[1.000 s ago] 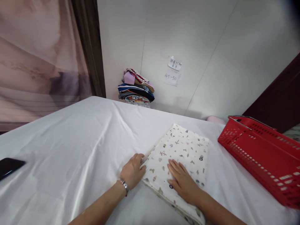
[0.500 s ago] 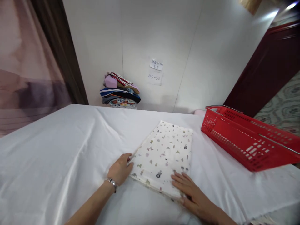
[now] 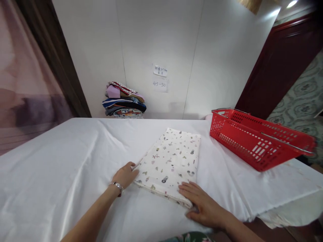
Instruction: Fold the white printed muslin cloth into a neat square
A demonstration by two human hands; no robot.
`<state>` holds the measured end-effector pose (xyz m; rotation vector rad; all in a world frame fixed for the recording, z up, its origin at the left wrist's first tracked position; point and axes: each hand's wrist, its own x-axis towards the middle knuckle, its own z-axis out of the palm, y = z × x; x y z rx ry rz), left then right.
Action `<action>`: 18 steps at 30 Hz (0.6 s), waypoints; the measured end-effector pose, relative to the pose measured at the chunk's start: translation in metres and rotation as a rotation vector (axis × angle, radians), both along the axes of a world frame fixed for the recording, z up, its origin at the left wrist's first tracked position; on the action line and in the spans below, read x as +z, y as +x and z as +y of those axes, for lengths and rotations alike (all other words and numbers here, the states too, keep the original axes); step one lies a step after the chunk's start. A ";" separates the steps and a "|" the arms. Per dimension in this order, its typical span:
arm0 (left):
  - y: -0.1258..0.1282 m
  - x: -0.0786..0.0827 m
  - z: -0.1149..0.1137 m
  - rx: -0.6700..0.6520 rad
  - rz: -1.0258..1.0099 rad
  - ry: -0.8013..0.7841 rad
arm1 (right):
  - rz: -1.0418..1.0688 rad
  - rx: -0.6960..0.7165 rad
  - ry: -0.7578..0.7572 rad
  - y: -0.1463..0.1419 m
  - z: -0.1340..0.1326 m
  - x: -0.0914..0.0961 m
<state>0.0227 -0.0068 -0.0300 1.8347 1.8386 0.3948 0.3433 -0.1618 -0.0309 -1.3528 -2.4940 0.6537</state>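
Observation:
A folded white cloth [image 3: 169, 161] with small printed motifs in grey, green and pink lies flat on the white-covered table in front of me. My left hand [image 3: 125, 175], with a silvery band at the wrist, rests at its near left corner. The thumb and index finger there are apart and touch the edge; the other fingers are mostly hidden. My right hand [image 3: 202, 203] lies over the near right corner, fingers stretched across the top and thumb spread off the front edge.
A red plastic basket [image 3: 252, 144] with metal handles stands at the right of the table [image 3: 50, 168]. Behind the table, a stack of folded fabrics [image 3: 124, 101] sits by the white wall. Two paper notes [image 3: 160, 79] are stuck there. A pink curtain [image 3: 27, 84] hangs at left.
The view has shifted, so everything sits slightly further left. Both hands stay at the cloth's near corners. The right thumb has slid off the cloth's corner, exposing its folded edge.

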 end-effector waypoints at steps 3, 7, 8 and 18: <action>-0.002 -0.001 0.003 0.051 -0.133 -0.001 | -0.023 0.003 0.060 -0.002 0.001 -0.007; -0.005 -0.004 0.008 0.137 -0.413 -0.104 | -0.040 0.022 0.157 -0.005 0.005 -0.013; -0.005 -0.006 0.009 0.158 -0.452 -0.114 | -0.041 0.030 0.179 -0.006 0.006 -0.015; -0.006 0.005 0.004 -0.007 -0.599 0.072 | 0.102 0.021 0.234 0.000 0.011 -0.024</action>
